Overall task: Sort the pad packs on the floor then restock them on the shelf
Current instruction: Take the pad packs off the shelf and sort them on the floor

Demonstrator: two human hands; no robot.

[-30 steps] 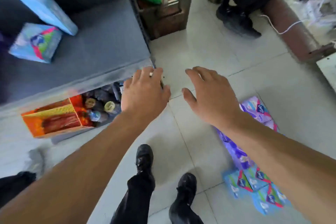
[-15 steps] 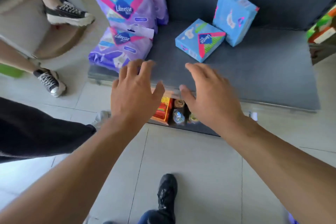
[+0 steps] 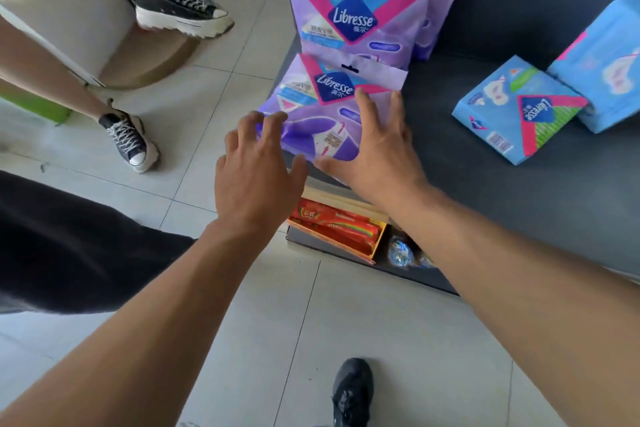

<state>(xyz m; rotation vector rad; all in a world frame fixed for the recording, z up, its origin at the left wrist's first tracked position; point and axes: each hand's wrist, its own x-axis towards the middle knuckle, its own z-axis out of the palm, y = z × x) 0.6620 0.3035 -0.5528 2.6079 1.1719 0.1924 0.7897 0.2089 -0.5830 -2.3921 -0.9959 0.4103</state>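
A purple pad pack (image 3: 322, 114) lies flat at the front left corner of the dark grey shelf (image 3: 485, 184). My left hand (image 3: 256, 170) reaches its left edge with spread fingers, fingertips at the pack. My right hand (image 3: 377, 152) lies spread over the pack's right side, fingers straight. Behind it a taller purple pack (image 3: 353, 3) stands upright with another purple pack behind it. Two blue pad packs (image 3: 516, 107) (image 3: 602, 62) sit further right on the shelf.
Under the shelf an orange box of red snack packets (image 3: 343, 229) and some small bottles (image 3: 401, 250) show. Another person's sneakered feet (image 3: 128, 139) (image 3: 180, 10) stand on the tiled floor at left. My own black shoe (image 3: 351, 392) is near the bottom edge.
The view swung from the floor packs to the shelf and moved closer. Both hands advanced from the shelf's front edge onto the lying purple pack.
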